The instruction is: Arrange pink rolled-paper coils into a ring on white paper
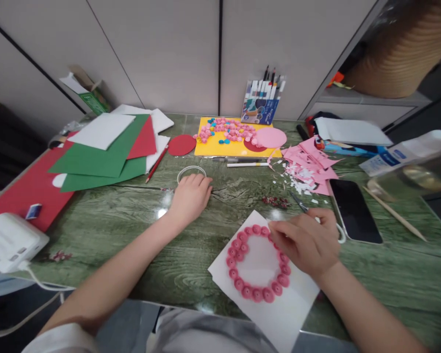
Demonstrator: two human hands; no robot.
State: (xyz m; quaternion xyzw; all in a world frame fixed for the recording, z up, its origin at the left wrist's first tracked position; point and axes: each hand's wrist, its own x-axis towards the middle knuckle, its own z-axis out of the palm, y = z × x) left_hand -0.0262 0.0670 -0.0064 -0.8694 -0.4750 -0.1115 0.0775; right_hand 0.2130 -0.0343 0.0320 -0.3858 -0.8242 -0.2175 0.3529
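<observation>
The right hand (306, 240) is bent over the upper right of a ring of pink paper coils (257, 294), thumb and fingertips drawn together; whatever may be between them is hidden, so I cannot tell if they grip a coil. The hand also covers that stretch of the ring. Beneath it lies a white paper sheet (279, 314), its near end cut off by the frame. Scissors (341, 234) lie partly under the same hand, only a blade and part of a white handle loop showing. Just right of this hand is a dark-screened phone (356, 211); farther right, a clear container (422, 174) runs out of frame, its contents hard to make out.

The left hand (193, 196), fingers curled down, covers the near edge of a pale hoop (191, 168); whether it grips it, I cannot tell. Beyond both hands, loose coils (238, 128) crowd a yellow sheet (206, 148), too small to count.
</observation>
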